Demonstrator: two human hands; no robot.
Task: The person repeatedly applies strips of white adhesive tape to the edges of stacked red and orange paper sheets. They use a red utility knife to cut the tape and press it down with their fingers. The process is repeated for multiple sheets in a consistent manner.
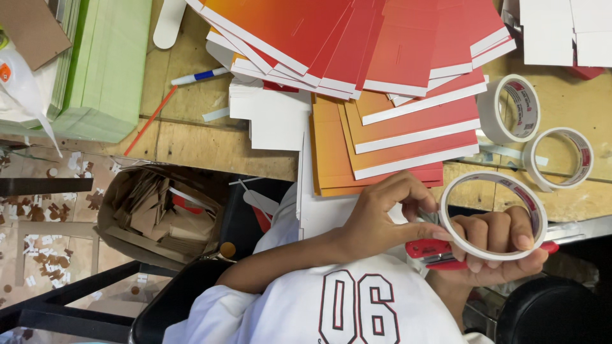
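Gripping tape roll (pixel 494 216) and red cutter (pixel 440 251), right hand (pixel 500 245) closed, left hand (pixel 382 220) pinching roll's edge

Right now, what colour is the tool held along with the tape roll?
Red; the tool shows behind the white tape roll in the head view.

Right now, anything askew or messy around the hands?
Yes. The red-orange card sheets lie fanned unevenly across the wooden bench, and paper scraps litter the tiled floor. The left hand and right hand hold a white tape roll.
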